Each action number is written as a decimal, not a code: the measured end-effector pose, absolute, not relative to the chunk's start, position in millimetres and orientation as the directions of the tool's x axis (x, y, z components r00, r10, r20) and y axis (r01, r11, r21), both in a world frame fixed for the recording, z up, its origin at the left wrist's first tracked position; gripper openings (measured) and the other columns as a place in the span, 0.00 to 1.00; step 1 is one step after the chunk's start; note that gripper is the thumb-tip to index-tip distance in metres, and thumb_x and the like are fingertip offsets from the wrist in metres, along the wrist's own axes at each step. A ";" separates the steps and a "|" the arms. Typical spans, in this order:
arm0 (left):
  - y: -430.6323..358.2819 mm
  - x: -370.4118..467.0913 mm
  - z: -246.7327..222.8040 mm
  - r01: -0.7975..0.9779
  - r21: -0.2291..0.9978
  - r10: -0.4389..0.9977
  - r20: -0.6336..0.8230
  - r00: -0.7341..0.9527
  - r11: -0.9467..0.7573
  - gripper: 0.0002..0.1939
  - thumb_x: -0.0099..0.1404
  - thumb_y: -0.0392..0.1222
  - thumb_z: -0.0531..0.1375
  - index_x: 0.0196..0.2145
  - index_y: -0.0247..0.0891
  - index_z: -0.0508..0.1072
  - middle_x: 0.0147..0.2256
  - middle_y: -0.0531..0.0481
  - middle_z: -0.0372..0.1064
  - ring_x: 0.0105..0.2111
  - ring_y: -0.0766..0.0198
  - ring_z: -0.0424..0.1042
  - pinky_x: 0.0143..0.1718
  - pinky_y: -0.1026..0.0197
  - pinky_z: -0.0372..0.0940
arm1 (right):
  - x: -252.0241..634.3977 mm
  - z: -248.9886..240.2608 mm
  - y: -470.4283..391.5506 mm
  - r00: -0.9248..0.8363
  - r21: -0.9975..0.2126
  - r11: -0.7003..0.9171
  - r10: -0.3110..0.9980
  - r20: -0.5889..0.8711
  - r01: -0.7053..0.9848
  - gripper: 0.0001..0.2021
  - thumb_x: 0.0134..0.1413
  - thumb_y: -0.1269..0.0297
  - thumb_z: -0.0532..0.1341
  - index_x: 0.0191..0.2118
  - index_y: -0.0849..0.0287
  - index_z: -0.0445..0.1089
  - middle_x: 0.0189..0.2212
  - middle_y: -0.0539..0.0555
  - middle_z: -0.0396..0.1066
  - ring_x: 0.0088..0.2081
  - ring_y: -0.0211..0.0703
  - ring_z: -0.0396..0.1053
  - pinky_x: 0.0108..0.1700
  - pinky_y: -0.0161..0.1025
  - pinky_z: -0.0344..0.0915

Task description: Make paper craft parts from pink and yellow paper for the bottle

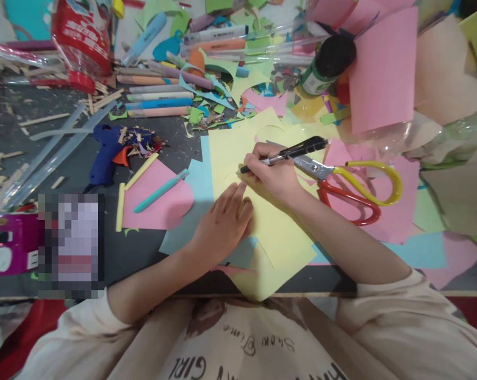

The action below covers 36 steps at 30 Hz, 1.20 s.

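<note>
My right hand (273, 171) is closed around a black pen (297, 150), its tip down on a yellow sheet (278, 232). A faint curved line shows on the paper near the tip. My left hand (224, 221) lies with its fingers spread on the same sheet, just left of and below the pen tip, holding nothing. Blue sheets (200, 184) stick out from under the yellow paper. Right of my right hand lie scissors (315, 168) with one yellow and one red handle, their blades partly hidden behind the hand and pen.
At left are a pink paper shape (159, 195) with a teal marker (161, 191) on it, a blue glue gun (107, 153) and a purple box (12, 245). Markers (159, 103), paper scraps, a red-labelled bottle (82, 39) and a black-capped bottle (327, 63) crowd the back.
</note>
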<state>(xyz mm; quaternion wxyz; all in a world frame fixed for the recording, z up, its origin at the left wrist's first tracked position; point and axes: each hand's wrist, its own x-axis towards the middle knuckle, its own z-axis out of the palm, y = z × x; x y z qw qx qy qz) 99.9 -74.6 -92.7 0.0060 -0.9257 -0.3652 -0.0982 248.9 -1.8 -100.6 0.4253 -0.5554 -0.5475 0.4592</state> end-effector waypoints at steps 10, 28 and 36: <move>-74.4 100.2 -91.0 0.687 0.058 0.686 0.157 0.710 -0.724 0.12 0.69 0.34 0.52 0.47 0.27 0.69 0.55 0.28 0.69 0.58 0.46 0.69 0.53 0.50 0.70 | 250.2 -101.5 -2.0 -0.021 -0.972 -0.028 0.999 -0.033 0.231 0.19 0.52 0.73 0.57 0.16 0.54 0.49 0.15 0.43 0.51 0.21 0.33 0.52 0.26 0.36 0.54; -73.9 100.5 -90.6 0.681 -0.019 0.665 0.193 0.721 -0.732 0.12 0.69 0.34 0.51 0.46 0.28 0.70 0.54 0.31 0.71 0.56 0.48 0.71 0.51 0.53 0.70 | 251.9 -101.6 -1.3 -0.005 -0.978 -0.017 1.000 -0.019 0.207 0.20 0.50 0.75 0.56 0.16 0.55 0.47 0.15 0.43 0.49 0.20 0.31 0.51 0.24 0.34 0.53; -74.1 100.6 -90.2 0.694 -0.020 0.681 0.175 0.711 -0.720 0.12 0.70 0.35 0.51 0.46 0.28 0.70 0.54 0.32 0.71 0.57 0.49 0.71 0.51 0.54 0.71 | 250.3 -100.6 -1.2 -0.002 -0.988 -0.045 0.999 -0.046 0.146 0.20 0.49 0.78 0.56 0.15 0.55 0.47 0.14 0.42 0.48 0.19 0.30 0.50 0.23 0.33 0.51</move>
